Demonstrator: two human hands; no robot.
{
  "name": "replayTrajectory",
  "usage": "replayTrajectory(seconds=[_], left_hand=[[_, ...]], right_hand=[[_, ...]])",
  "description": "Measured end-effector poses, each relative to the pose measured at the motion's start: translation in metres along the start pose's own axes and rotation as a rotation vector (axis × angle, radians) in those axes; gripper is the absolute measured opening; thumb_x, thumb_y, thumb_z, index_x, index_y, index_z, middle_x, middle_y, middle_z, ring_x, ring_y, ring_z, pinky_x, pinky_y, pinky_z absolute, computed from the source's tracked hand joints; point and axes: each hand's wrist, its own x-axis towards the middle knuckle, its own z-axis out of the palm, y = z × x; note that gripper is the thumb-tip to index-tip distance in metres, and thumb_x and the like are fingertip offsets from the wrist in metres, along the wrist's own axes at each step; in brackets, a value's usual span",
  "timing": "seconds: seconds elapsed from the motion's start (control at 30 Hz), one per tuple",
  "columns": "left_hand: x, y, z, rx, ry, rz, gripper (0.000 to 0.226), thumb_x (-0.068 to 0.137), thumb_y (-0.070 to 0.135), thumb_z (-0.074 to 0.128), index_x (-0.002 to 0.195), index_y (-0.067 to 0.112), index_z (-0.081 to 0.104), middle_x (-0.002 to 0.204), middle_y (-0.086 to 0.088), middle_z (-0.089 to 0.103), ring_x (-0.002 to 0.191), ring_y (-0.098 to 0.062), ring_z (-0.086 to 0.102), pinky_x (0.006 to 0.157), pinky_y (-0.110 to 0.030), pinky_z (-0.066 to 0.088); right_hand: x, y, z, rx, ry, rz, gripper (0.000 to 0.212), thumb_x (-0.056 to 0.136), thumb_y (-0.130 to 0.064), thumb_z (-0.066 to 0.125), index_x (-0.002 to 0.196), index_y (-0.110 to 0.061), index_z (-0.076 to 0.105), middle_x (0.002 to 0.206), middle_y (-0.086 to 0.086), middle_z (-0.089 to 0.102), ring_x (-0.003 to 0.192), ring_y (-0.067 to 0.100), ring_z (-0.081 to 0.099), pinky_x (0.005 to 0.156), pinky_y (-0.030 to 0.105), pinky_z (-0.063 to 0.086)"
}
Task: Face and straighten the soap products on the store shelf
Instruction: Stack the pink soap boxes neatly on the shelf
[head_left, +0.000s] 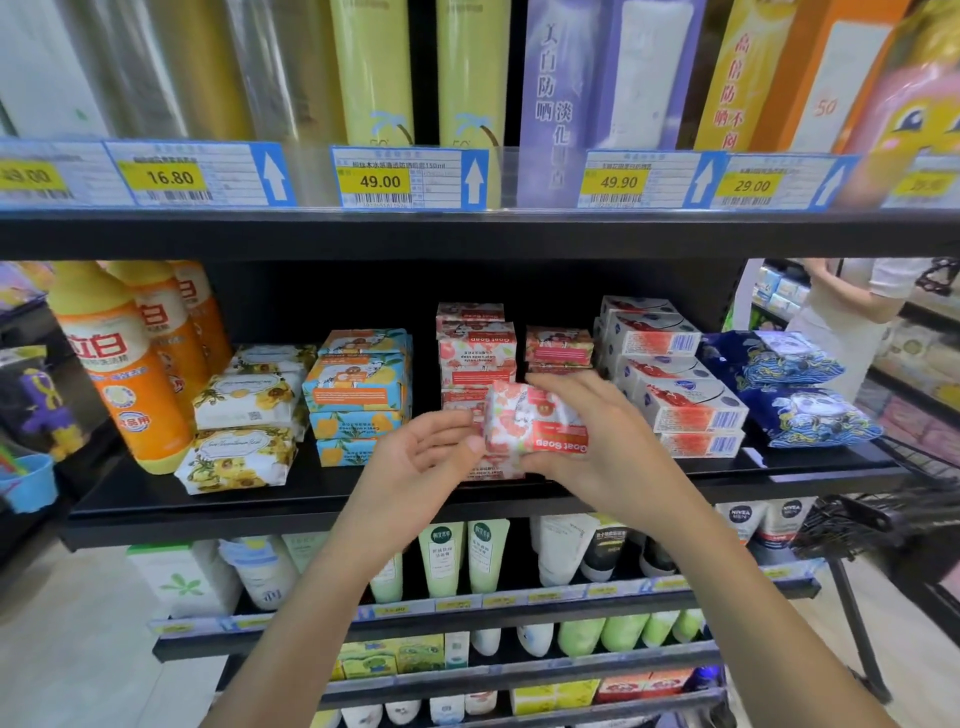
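Black store shelving (208, 506) is filling the view, with yellow price tags (379, 181) on the rail above reading 16.80, 49.00, 49.90 and 29.00. The right hand (608, 441) is gripping a pink floral soap bar (535, 423) in front of the middle shelf, fingers curled over its top and right end. Its red "Goat Soap" label is showing upside down. The left hand (421, 457) is lying loose and spread, thumb tip touching the bar's left end.

Just behind the bar, a tall pink stack (478, 353) is showing the same wording, also inverted, and a lower pink pile (558, 345) is sitting to its right with a narrow dark gap between them. A stack of blue-and-orange soaps (358, 384) is standing to the left, then sunflower-wrapped bars (244, 400) lying askew near the shelf's front edge, and orange bottles (124, 364) marked 立白. White-and-red boxes (680, 400) are crowding the right side, touching blue wipe packs (800, 395).

Bare black board is running along the front edge, widest under the sunflower bars. "NIVEA MEN" tubes (743, 514) are showing on the shelf below. A black wire basket (883, 519) is jutting in at the right, and a person (841, 306) is standing in the aisle beyond.
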Motion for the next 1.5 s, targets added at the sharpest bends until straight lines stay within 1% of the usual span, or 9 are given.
replayTrajectory(seconds=[0.17, 0.4, 0.53, 0.73, 0.9, 1.0, 1.17, 1.27, 1.5], left_hand=[[0.0, -0.033, -0.013, 0.622, 0.103, 0.206, 0.05, 0.092, 0.047, 0.067, 0.139, 0.032, 0.058, 0.129, 0.021, 0.062, 0.122, 0.003, 0.055, 0.108, -0.031, 0.046], [0.003, -0.057, -0.014, 0.9, 0.074, 0.173, 0.072, 0.092, 0.054, 0.066, 0.152, 0.024, 0.043, 0.147, 0.005, 0.051, 0.138, -0.014, 0.044, 0.111, -0.031, 0.039], [0.003, -0.067, -0.016, 0.894, 0.059, 0.198, 0.07, 0.092, 0.051, 0.067, 0.151, 0.02, 0.046, 0.145, 0.004, 0.053, 0.136, -0.015, 0.046, 0.111, -0.028, 0.037], [0.002, -0.075, -0.018, 0.874, 0.081, 0.22, 0.063, 0.09, 0.043, 0.074, 0.143, 0.015, 0.057, 0.141, 0.001, 0.059, 0.134, -0.018, 0.05, 0.106, -0.023, 0.032], [0.003, -0.084, -0.02, 0.888, 0.108, 0.234, 0.054, 0.083, 0.042, 0.08, 0.127, 0.012, 0.071, 0.128, -0.001, 0.069, 0.123, -0.022, 0.06, 0.1, -0.029, 0.04], [0.004, -0.084, -0.019, 0.897, 0.119, 0.239, 0.053, 0.084, 0.044, 0.079, 0.126, 0.012, 0.072, 0.13, 0.0, 0.068, 0.126, -0.02, 0.057, 0.103, -0.027, 0.037], [0.004, -0.083, -0.02, 0.877, 0.123, 0.241, 0.055, 0.086, 0.048, 0.076, 0.13, 0.015, 0.07, 0.134, 0.003, 0.065, 0.129, -0.015, 0.054, 0.104, -0.023, 0.034], [0.004, -0.084, -0.021, 0.871, 0.127, 0.25, 0.055, 0.086, 0.048, 0.076, 0.129, 0.015, 0.07, 0.133, 0.003, 0.066, 0.128, -0.015, 0.054, 0.103, -0.023, 0.035], [0.003, -0.086, -0.021, 0.863, 0.125, 0.269, 0.054, 0.086, 0.048, 0.075, 0.129, 0.015, 0.07, 0.132, 0.004, 0.066, 0.126, -0.011, 0.053, 0.102, -0.021, 0.036]], right_hand=[[0.029, 0.02, -0.027, -0.177, -0.042, 0.134, 0.077, 0.086, -0.038, 0.08, 0.152, -0.024, 0.042, 0.145, -0.001, 0.047, 0.137, 0.022, 0.041, 0.111, 0.04, 0.039], [0.089, 0.055, -0.028, -0.473, -0.154, 0.219, 0.076, 0.09, -0.04, 0.076, 0.154, -0.021, 0.039, 0.157, 0.011, 0.043, 0.148, 0.036, 0.031, 0.121, 0.047, 0.028], [0.108, 0.068, -0.021, -0.455, -0.22, 0.23, 0.075, 0.093, -0.035, 0.073, 0.156, -0.018, 0.036, 0.158, 0.01, 0.041, 0.151, 0.034, 0.028, 0.125, 0.048, 0.02], [0.111, 0.08, -0.01, -0.348, -0.282, 0.269, 0.079, 0.094, -0.034, 0.072, 0.159, -0.016, 0.032, 0.162, 0.011, 0.037, 0.15, 0.032, 0.032, 0.121, 0.044, 0.032], [0.108, 0.081, -0.007, -0.321, -0.181, 0.272, 0.063, 0.093, -0.026, 0.074, 0.15, -0.018, 0.048, 0.157, 0.015, 0.038, 0.144, 0.035, 0.037, 0.117, 0.04, 0.034], [0.108, 0.071, -0.004, -0.33, -0.136, 0.211, 0.062, 0.092, -0.029, 0.075, 0.147, -0.017, 0.051, 0.151, 0.012, 0.042, 0.14, 0.034, 0.041, 0.114, 0.04, 0.037], [0.121, 0.043, 0.008, -0.112, -0.07, 0.112, 0.076, 0.087, -0.041, 0.079, 0.152, -0.022, 0.046, 0.154, 0.007, 0.044, 0.142, 0.029, 0.042, 0.116, 0.043, 0.038], [0.133, 0.031, 0.013, -0.063, -0.129, 0.153, 0.084, 0.087, -0.045, 0.078, 0.156, -0.02, 0.037, 0.156, 0.006, 0.044, 0.144, 0.028, 0.041, 0.116, 0.041, 0.037], [0.144, 0.027, 0.024, -0.01, -0.187, 0.238, 0.077, 0.088, -0.04, 0.078, 0.152, -0.015, 0.043, 0.146, 0.005, 0.056, 0.133, 0.027, 0.055, 0.103, 0.031, 0.043]])
